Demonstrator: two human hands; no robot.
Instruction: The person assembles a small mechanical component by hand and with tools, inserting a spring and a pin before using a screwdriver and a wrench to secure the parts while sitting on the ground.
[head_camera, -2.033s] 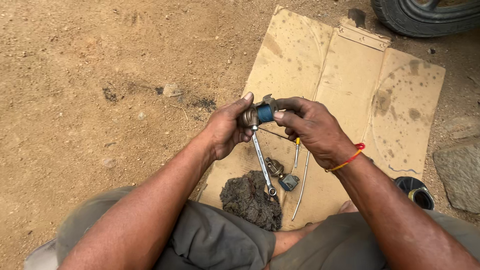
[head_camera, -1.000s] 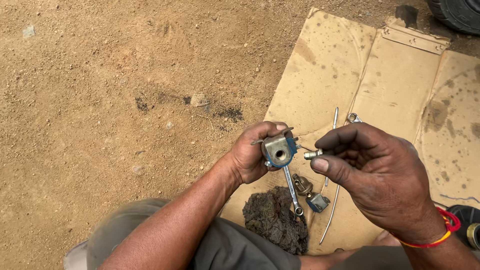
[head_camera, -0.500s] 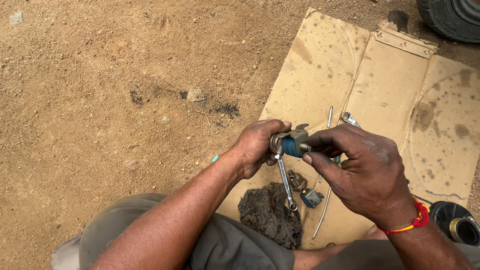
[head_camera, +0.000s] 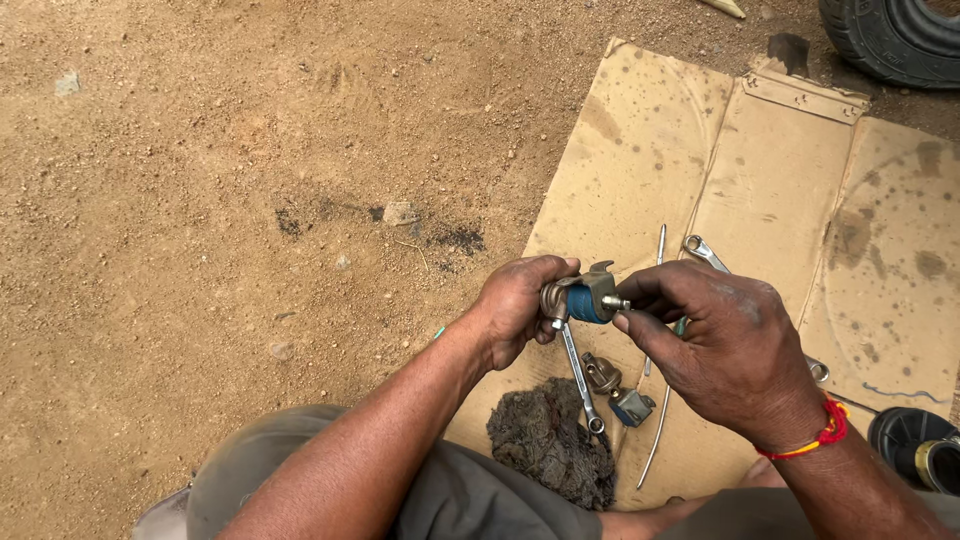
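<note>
My left hand (head_camera: 518, 305) grips a small metal part (head_camera: 583, 297) with a blue middle and a grey bracket. My right hand (head_camera: 720, 345) pinches the thin metal pin sticking out of the part's right end. Both hands hold it above a stained sheet of cardboard (head_camera: 760, 190). Below the part lie a spanner (head_camera: 580, 378), a small brass and blue fitting (head_camera: 620, 392) and a thin metal rod (head_camera: 655, 440). A second spanner (head_camera: 706, 253) shows behind my right hand.
A dark greasy rag (head_camera: 552, 442) lies on the cardboard by my knees. A black tyre (head_camera: 890, 40) sits at the top right, and a black round cap (head_camera: 915, 448) at the right edge. Sandy ground with small stones (head_camera: 250, 200) fills the left.
The part has turned in my hands from bracket-forward to blue body sideways. My right hand's fingers have closed on its end pin. The view shifted slightly.
</note>
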